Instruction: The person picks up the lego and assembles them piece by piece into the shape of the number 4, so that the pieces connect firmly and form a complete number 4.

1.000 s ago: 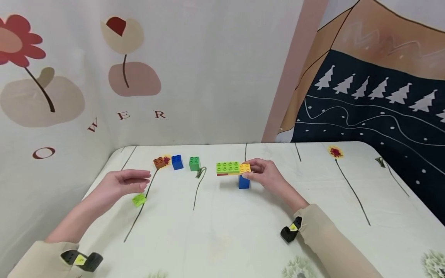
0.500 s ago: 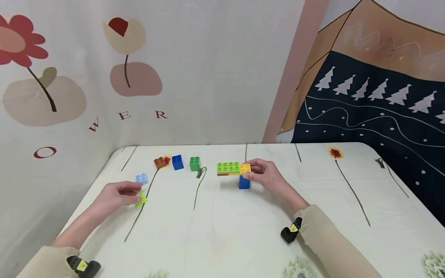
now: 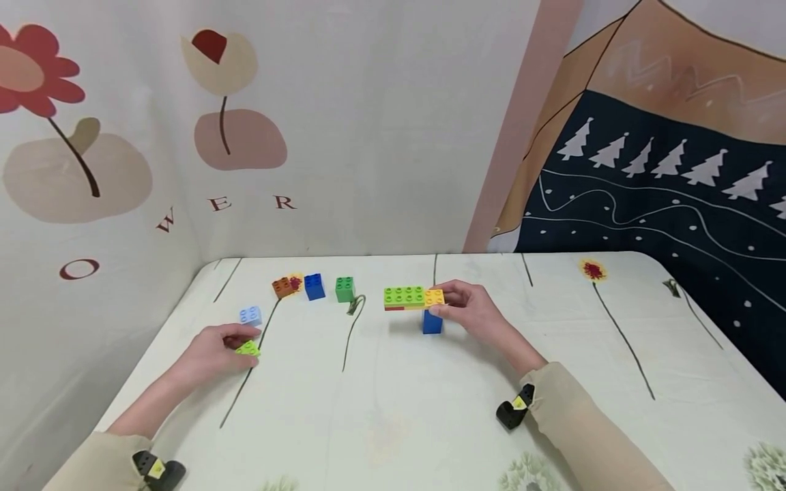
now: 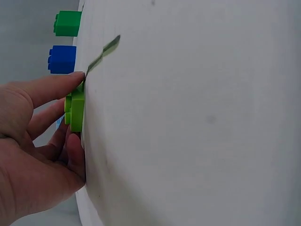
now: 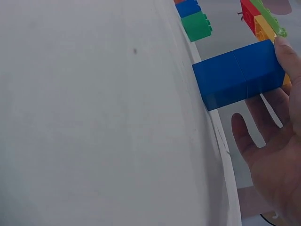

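On the left, my left hand (image 3: 211, 351) is lowered to the table with thumb and fingers on either side of a small lime green toy brick (image 3: 248, 348); part of the brick is hidden by them. Just beyond the fingers lies a light blue brick (image 3: 250, 315). My right hand (image 3: 469, 310) grips the yellow end (image 3: 433, 297) of a brick structure. This structure has a lime green long brick (image 3: 403, 295) on top, red and yellow bricks below it, and two stacked blue bricks (image 5: 237, 75) as a leg, standing on the table in the right wrist view.
An orange-brown brick (image 3: 282, 287), a dark blue brick (image 3: 314, 286) and a green brick (image 3: 345, 289) stand in a row at the back left. A white cloth with printed flowers covers the table (image 3: 393, 416). Printed curtains hang behind it.
My left hand has come down beside the lime green brick, its fingers now around it, and the brick has turned slightly. The light blue brick came into sight. My right hand stays put.
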### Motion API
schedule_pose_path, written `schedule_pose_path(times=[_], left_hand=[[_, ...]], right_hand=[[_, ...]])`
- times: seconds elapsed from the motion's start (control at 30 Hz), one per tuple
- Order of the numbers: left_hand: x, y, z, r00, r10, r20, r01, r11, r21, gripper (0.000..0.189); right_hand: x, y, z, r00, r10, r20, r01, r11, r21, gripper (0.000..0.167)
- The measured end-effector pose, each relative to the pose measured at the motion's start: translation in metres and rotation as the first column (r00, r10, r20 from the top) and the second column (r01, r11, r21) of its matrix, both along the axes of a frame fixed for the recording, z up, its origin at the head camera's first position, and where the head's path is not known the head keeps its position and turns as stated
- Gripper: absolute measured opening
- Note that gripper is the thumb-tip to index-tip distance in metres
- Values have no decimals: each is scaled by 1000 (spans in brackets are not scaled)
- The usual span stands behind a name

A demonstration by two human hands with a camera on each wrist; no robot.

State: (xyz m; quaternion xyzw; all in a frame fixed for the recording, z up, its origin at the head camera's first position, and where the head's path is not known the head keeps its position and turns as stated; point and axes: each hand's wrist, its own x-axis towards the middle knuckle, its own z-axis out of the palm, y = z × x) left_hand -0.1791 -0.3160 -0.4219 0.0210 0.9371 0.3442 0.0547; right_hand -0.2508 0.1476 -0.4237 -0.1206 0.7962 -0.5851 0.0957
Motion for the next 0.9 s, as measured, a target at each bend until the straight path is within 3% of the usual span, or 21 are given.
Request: schedule_pose_path(times=[0.33, 0.53, 0.73, 0.9], left_hand=[[3, 1, -1, 1000, 23, -11, -22, 1000, 21, 43], [6, 2, 5, 999, 25, -44, -22, 998, 62, 42], [7, 5, 12, 1000, 24, -11, -23, 994, 111, 47], [6, 14, 16, 999, 8, -31, -4, 992, 123, 44]], right_hand=[[0, 0, -1, 1000, 3, 6, -3, 1000, -5, 42], [1, 2, 0, 1000, 7, -7, -7, 1000, -11, 41], [0, 1, 0, 1000, 9, -7, -9, 1000, -20, 41], [1, 0, 1, 1000, 13, -3, -13, 1000, -28, 41]])
